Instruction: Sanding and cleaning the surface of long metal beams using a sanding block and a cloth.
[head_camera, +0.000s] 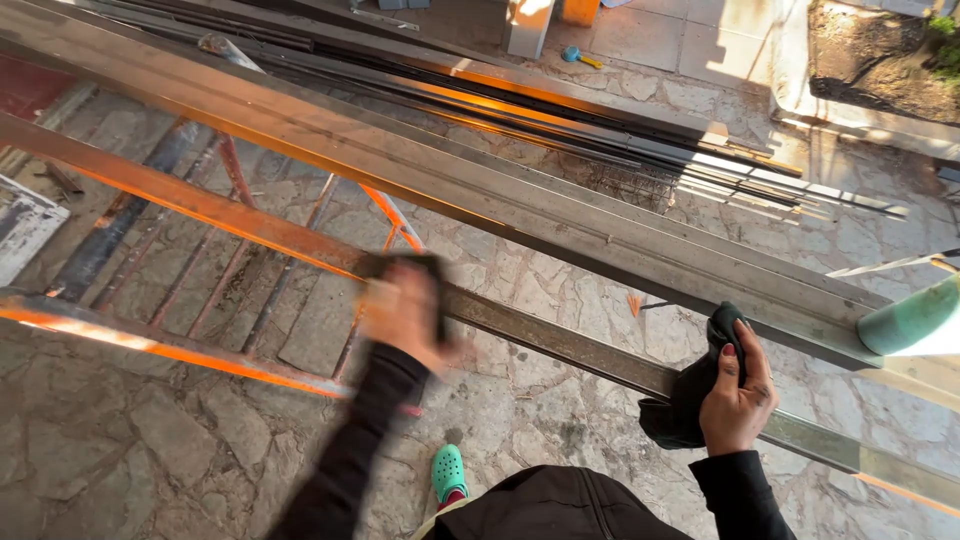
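Dull grey metal bar, rusty patches

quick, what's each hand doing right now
Left hand: blurred, closed on a dark rag against the long steel bar.
Right hand: closed on a dark crumpled cloth.

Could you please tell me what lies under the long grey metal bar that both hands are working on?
Under the long grey metal bar shows pale stone paving, a green clog and orange-lit rusty bars. The blurred left hand and the right hand holding a dark cloth cover parts of it.
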